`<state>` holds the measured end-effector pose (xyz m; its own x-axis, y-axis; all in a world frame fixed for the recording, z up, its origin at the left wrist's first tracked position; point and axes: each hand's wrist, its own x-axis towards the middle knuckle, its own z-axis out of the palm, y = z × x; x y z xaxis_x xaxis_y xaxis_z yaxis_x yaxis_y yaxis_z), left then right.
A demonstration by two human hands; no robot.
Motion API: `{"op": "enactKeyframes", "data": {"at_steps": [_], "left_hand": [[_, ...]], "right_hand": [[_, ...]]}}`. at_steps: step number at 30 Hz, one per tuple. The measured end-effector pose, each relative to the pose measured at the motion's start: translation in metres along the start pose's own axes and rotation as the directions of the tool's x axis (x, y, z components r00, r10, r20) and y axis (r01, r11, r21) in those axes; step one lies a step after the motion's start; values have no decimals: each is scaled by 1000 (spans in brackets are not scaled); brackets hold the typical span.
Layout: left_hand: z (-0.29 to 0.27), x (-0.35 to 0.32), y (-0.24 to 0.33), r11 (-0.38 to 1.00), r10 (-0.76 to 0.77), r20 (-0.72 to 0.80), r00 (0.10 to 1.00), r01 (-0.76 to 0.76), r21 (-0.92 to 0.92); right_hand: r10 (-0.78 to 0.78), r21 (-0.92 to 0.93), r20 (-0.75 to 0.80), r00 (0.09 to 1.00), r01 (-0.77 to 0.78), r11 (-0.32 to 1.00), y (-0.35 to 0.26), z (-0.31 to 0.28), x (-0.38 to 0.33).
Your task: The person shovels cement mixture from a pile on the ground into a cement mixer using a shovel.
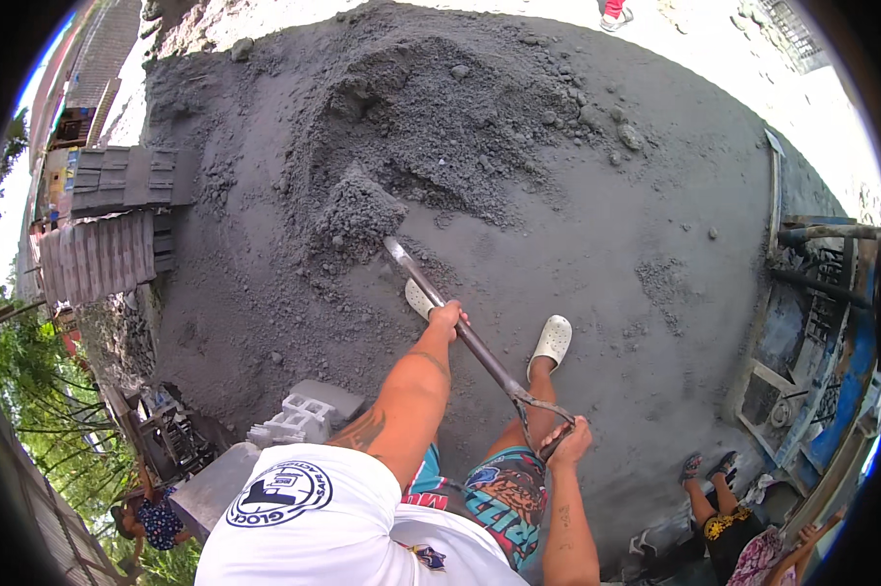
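Note:
A long-handled shovel (pixel 484 354) with a metal shaft slants across the view in both my hands. My left hand (pixel 447 318) is wrapped round the middle of the shaft. At the near end, my right hand (pixel 570 442) grips the open, loop-shaped handle. The blade is hidden under a heap of damp grey sand or mortar mix (pixel 360 208), beside the larger grey pile (pixel 440 112) ahead of me. I cannot tell whether the blade is off the ground.
My feet, in white clogs (pixel 553 339), straddle the shaft. Concrete blocks (pixel 299 420) stand at near left. Stacked grey sheets (pixel 99 259) are farther left. A blue frame with metal parts (pixel 831 361) is at right. Other people show at lower right, lower left and the far edge.

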<state>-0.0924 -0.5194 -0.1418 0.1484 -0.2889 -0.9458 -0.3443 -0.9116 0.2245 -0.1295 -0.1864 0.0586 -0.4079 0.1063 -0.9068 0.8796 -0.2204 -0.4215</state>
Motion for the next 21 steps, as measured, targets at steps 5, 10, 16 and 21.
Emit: {"op": "enactKeyframes", "data": {"at_steps": [5, 10, 16, 21], "left_hand": [[14, -111, -49, 998, 57, 7, 998, -57, -24], [57, -208, -116, 998, 10, 135, 991, 0, -69], [91, -237, -189, 984, -104, 286, 953, 141, -112], [46, -228, -193, 955, -82, 328, 941, 168, -245]], "right_hand": [[-42, -49, 105, 994, 47, 998, -67, -84, -46], [-186, -93, 63, 980, 192, 977, -132, -170, -97], [-291, -233, 73, 954, 300, 925, -196, -209, -154], [-344, -328, 124, 931, 366, 871, -177, -189, -179]]}}
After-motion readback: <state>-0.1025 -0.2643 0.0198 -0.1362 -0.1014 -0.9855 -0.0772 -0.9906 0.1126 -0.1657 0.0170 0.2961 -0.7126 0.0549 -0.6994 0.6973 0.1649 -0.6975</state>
